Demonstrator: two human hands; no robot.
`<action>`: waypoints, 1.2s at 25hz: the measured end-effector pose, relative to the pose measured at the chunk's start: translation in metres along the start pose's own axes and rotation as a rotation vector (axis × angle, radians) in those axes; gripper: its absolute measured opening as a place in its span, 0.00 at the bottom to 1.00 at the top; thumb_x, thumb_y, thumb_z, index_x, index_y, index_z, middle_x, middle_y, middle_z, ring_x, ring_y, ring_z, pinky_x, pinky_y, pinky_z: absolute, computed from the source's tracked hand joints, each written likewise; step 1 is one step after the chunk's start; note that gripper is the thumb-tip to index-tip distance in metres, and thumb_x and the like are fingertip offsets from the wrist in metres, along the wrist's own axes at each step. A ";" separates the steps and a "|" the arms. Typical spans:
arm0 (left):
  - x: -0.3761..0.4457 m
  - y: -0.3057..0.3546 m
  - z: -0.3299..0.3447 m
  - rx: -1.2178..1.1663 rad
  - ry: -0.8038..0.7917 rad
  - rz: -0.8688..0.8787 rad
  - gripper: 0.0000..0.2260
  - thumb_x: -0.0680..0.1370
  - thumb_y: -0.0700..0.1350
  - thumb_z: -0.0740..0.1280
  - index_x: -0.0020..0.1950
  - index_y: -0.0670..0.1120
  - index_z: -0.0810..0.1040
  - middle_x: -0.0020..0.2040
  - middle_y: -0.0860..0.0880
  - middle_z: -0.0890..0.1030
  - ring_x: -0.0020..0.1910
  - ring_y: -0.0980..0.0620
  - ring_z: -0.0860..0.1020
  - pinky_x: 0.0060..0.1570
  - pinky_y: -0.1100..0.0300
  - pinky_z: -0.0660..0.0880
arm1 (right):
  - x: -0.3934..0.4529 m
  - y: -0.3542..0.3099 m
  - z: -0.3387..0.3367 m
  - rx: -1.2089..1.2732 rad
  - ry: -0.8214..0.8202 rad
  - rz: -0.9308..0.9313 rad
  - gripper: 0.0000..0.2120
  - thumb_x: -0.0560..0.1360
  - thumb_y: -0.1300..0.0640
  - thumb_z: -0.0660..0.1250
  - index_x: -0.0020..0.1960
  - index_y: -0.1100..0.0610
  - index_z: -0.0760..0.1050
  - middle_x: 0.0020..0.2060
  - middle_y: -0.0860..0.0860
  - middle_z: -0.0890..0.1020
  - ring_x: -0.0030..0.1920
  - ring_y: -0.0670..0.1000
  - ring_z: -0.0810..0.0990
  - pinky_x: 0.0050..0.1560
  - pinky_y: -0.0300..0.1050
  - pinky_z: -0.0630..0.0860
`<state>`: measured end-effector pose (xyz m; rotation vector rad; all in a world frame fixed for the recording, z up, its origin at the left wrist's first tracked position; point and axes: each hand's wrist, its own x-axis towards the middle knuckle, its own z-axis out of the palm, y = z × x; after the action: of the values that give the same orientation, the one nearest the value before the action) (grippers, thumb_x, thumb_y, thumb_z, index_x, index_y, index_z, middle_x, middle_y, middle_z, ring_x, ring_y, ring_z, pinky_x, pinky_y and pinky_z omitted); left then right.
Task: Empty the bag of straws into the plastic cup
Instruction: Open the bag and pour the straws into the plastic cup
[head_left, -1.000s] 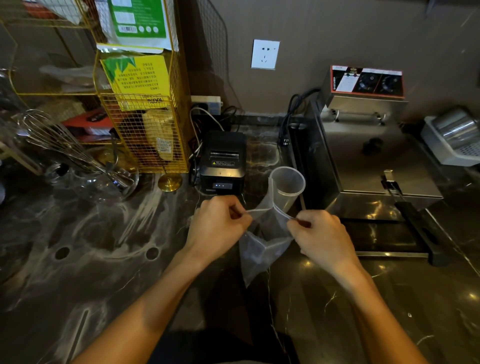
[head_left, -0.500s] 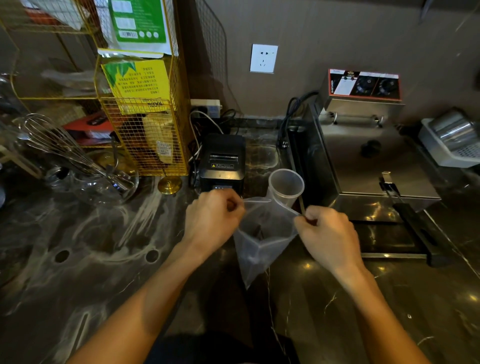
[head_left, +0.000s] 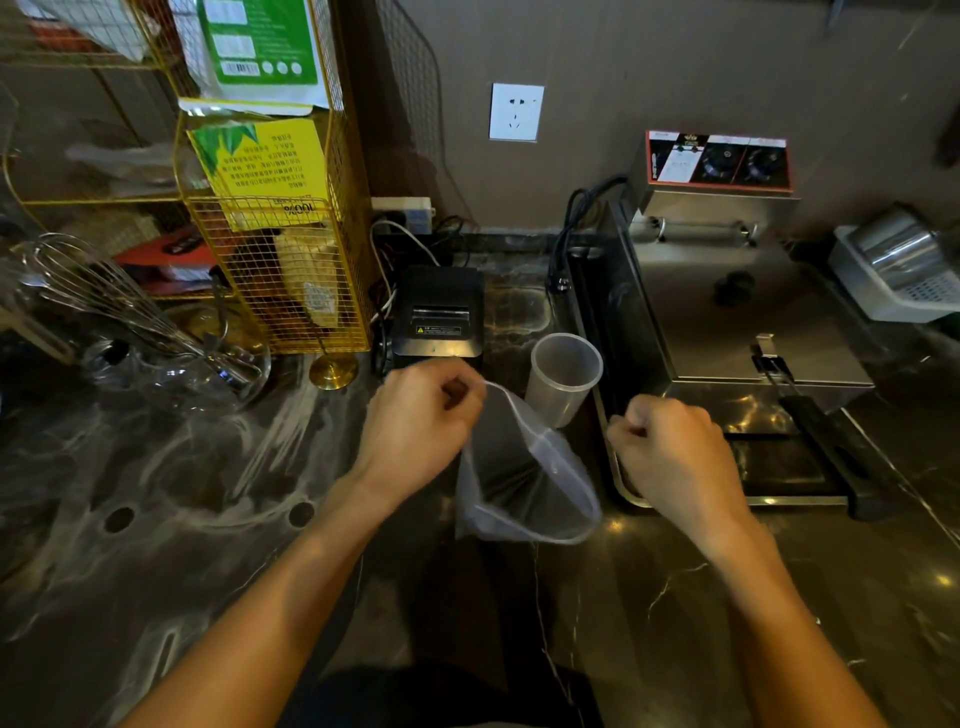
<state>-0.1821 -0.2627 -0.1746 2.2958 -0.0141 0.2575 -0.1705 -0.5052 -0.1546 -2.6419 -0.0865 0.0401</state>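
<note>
A clear plastic bag hangs over the dark marble counter, its mouth gaping open. Dark thin lines show inside it; I cannot make out single straws. My left hand pinches the bag's upper left corner. My right hand is closed in a fist just right of the bag, with a small gap between them. A translucent plastic cup stands upright behind the bag, between my hands, and looks empty.
A black receipt printer sits behind my left hand. A steel fryer with a black handle fills the right side, close to the cup. A yellow wire rack and a glass jug holding a whisk stand at the left.
My right hand has let go of the bag's edge and pulled away to the right. The bag now hangs from my left hand alone, swung down with its mouth wide open.
</note>
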 end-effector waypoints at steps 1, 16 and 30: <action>0.003 -0.004 -0.004 -0.022 0.038 -0.028 0.04 0.80 0.47 0.69 0.52 0.54 0.84 0.42 0.58 0.84 0.39 0.62 0.84 0.40 0.56 0.84 | 0.000 0.001 -0.005 0.040 -0.025 0.024 0.14 0.82 0.50 0.67 0.37 0.50 0.74 0.32 0.49 0.80 0.34 0.48 0.81 0.39 0.52 0.81; 0.004 -0.015 -0.007 -0.041 -0.027 0.099 0.06 0.79 0.51 0.71 0.54 0.55 0.86 0.49 0.59 0.86 0.48 0.63 0.84 0.49 0.53 0.84 | -0.006 -0.023 0.044 0.198 -0.294 -0.110 0.19 0.77 0.32 0.64 0.45 0.48 0.75 0.35 0.49 0.82 0.33 0.47 0.83 0.36 0.50 0.84; 0.012 -0.007 0.011 0.010 -0.099 0.171 0.08 0.79 0.52 0.71 0.57 0.57 0.85 0.50 0.58 0.84 0.49 0.60 0.83 0.50 0.52 0.83 | -0.013 -0.026 0.051 0.174 -0.282 -0.121 0.08 0.80 0.45 0.68 0.46 0.49 0.76 0.37 0.49 0.83 0.34 0.46 0.84 0.36 0.47 0.84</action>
<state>-0.1680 -0.2652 -0.1849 2.3179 -0.2613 0.2313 -0.1874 -0.4593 -0.1867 -2.4360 -0.3221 0.3630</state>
